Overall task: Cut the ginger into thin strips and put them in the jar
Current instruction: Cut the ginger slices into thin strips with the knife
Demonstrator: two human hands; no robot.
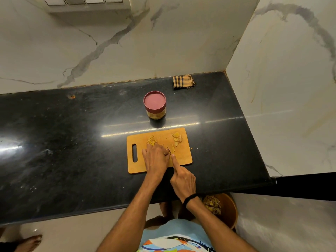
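Your left hand [156,158] lies palm down on the wooden cutting board [183,157], fingers bent beside the blade. What they pin is hidden, so you cannot tell its grip. Your right hand [183,180] grips the knife [169,150], forefinger stretched along its back. Ginger strips [151,141] lie just past your left fingertips, and ginger slices [177,138] lie near the board's far right corner. The jar [155,106], maroon lid on, stands beyond the board, apart from it. A checked cloth [183,81] sits against the marble wall [109,42]. The black tabletop [72,142] runs wide to your left. On your right, its end and a side wall [281,88] lie close. A bin of peels [218,206] stands below the near edge.
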